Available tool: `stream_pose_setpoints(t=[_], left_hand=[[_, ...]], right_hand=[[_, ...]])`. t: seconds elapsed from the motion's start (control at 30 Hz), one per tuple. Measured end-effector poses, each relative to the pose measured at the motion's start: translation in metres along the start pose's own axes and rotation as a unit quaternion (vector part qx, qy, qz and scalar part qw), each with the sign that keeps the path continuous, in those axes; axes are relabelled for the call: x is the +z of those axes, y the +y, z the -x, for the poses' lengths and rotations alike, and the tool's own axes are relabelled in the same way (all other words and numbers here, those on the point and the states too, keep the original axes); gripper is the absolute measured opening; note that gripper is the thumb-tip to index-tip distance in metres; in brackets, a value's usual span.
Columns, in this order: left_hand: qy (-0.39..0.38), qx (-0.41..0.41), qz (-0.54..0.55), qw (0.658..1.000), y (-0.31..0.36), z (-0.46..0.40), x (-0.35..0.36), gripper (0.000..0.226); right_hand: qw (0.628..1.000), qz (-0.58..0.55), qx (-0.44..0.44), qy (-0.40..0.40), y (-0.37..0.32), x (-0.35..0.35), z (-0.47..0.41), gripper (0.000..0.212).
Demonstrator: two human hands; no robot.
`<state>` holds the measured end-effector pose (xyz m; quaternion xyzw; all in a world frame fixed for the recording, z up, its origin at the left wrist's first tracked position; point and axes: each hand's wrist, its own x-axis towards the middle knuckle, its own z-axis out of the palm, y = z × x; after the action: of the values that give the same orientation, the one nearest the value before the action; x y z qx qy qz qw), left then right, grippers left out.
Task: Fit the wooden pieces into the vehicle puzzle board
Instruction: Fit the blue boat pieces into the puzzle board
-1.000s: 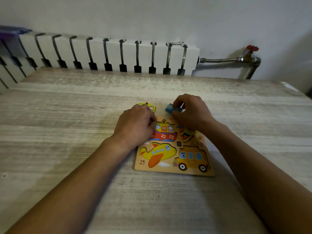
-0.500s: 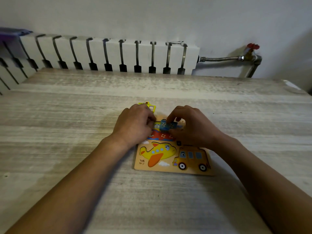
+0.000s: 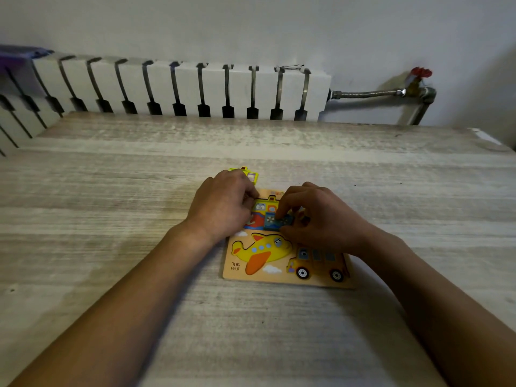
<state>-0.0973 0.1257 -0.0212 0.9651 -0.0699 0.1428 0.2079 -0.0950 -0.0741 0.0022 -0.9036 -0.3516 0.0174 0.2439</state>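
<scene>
The single head view looks forward and down from above the near edge of the table (image 3: 111, 219), close over it, facing the radiator (image 3: 178, 88) behind its far edge.

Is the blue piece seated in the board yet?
Out: the blue piece is pinched in the right hand, tilted over the board.

The right hand (image 3: 321, 219) hides the puzzle board's (image 3: 284, 279) far right corner and most of the blue piece (image 3: 275, 221). The left hand (image 3: 223, 205) covers the boat piece's (image 3: 262, 208) left end and half the yellow piece (image 3: 250, 174) on the surface (image 3: 111, 219) beyond.
</scene>
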Motion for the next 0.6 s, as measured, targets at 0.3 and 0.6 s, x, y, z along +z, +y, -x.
stream_pose_setpoints(t=[0.3,0.6], left_hand=[[0.005,0.004,-0.001,1.0,-0.002,-0.001,0.001,0.016],[0.011,-0.036,0.059,0.998,-0.011,-0.005,-0.007,0.008]], right_hand=[[1.0,0.009,0.002,-0.01,0.0,-0.004,0.001,0.017],[1.0,0.001,0.002,-0.006,0.001,-0.003,0.002,0.015]])
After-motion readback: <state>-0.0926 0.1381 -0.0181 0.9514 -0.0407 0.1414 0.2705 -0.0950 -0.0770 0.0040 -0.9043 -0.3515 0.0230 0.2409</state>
